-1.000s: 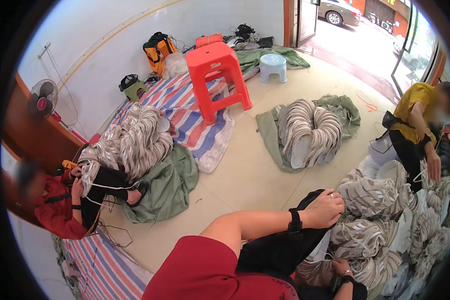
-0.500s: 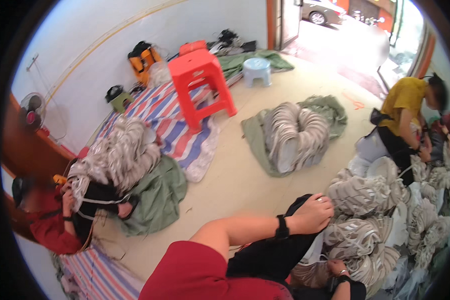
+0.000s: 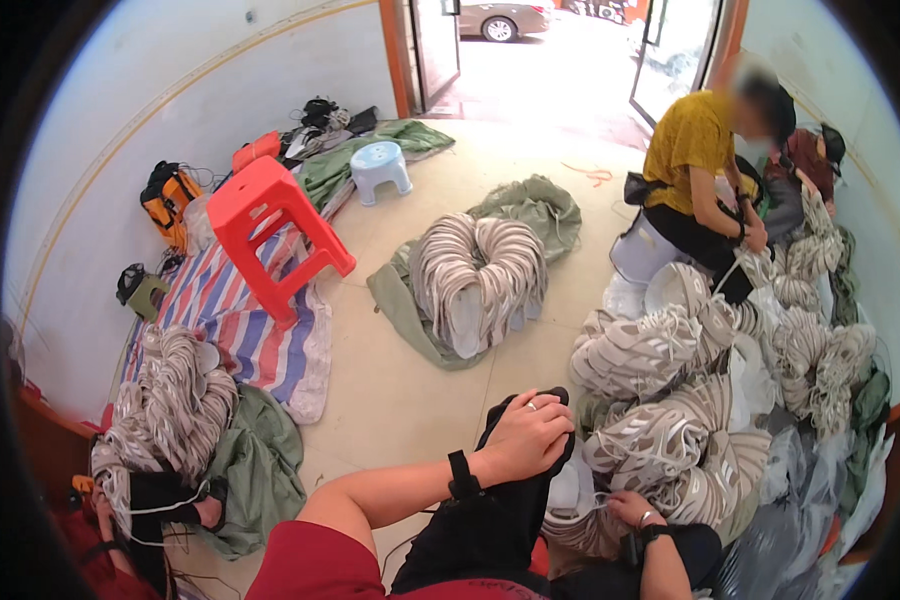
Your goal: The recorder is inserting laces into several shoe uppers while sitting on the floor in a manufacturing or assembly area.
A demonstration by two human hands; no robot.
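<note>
My left hand (image 3: 530,435) lies on my bent knee in black trousers (image 3: 450,535), its fingers draped over the kneecap and holding nothing. Lower right, my right hand (image 3: 630,508) has its fingers closed on a thin white lace (image 3: 600,497) beside a stack of beige and white shoe uppers (image 3: 580,528). The fingertips are small and partly hidden. Right above that hand, larger bundles of striped shoe uppers (image 3: 635,445) are heaped up. Dark bands circle both my wrists.
A ring-shaped bundle of uppers (image 3: 485,270) lies on green cloth mid-floor. A red stool (image 3: 260,200) and blue stool (image 3: 378,160) stand beyond. A person in yellow (image 3: 695,150) sits at right, handling strips. Another person in red (image 3: 100,560) sits at left by more uppers (image 3: 170,400).
My view has swung to the right, so the room appears shifted left. My left hand stays on the knee; my right hand stays at the uppers and lace.
</note>
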